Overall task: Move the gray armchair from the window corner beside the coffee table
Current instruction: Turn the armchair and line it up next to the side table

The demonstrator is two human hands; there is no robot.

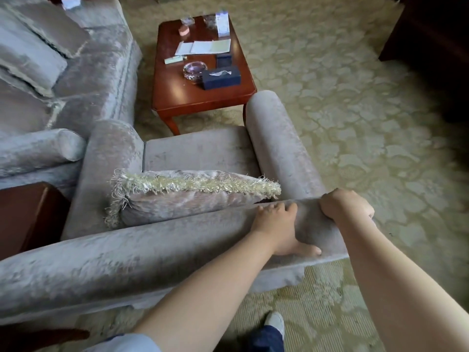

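The gray armchair (198,153) stands on the patterned carpet (355,110), seen from behind and above, with its front facing the reddish wooden bench (203,97). The front end of its right armrest lies just beside the near corner of the bench, and its left armrest sits close against the rolled arm of a gray sofa (83,80). The left hand (281,229) grips the top of the backrest near its right end: the fingers are curled over the upper edge towards the seat and the thumb presses flat on the rear face. The right hand (345,207) is curled round the right corner of the same backrest, knuckles up, just beside the left hand but apart from it. A fringed cushion (193,196) lies on the seat, leaning against the backrest in front of the hands. On the bench lie a dark tissue box (220,77), a glass ashtray (194,69) touching it, a small dark box (223,59), some papers (205,47) and, at the far edge, glassware too blurred to make out. A dark wooden side table (28,214) stands at the left, between the armchair and the sofa. A light shoe (275,322) shows on the carpet below the backrest.
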